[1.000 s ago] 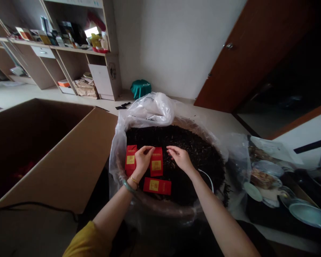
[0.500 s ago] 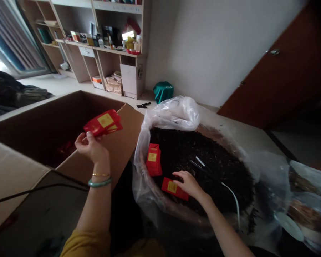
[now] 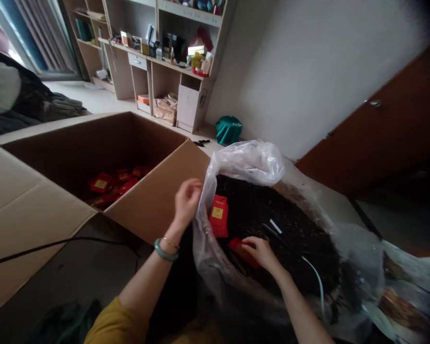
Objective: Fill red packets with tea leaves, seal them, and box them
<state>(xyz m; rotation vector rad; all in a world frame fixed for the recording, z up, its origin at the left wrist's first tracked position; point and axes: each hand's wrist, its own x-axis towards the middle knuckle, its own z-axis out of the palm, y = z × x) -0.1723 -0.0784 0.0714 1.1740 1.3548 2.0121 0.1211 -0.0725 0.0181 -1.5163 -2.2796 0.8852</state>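
Note:
My left hand point(image 3: 187, 203), fingers loosely curled with no packet visible in them, is between the cardboard box point(image 3: 157, 200) and the clear plastic liner point(image 3: 204, 215) of a round basket. Inside that liner lies a heap of dark, dry leaf-like material point(image 3: 290, 215), perhaps loose tea. My right hand point(image 3: 260, 253) has its fingertips closed on the edge of a red packet point(image 3: 244, 253) on the heap, near the rim. Another red packet with a yellow label point(image 3: 218, 217) stands just beyond, against the liner. Deep in the box are several red packets point(image 3: 111, 186).
A thin dark tool with a white strip point(image 3: 275, 226) lies on the heap, and a white cord point(image 3: 315, 272) runs over the rim. Clear bags point(image 3: 397, 306) are at the right. Behind are a green-covered bin point(image 3: 228, 130), a shelf unit point(image 3: 188, 102) and a brown door point(image 3: 380, 124).
My left hand has swung right from over the box, and the red packet it held is gone from it. My right hand has closed on the packet near it. The view has shifted left.

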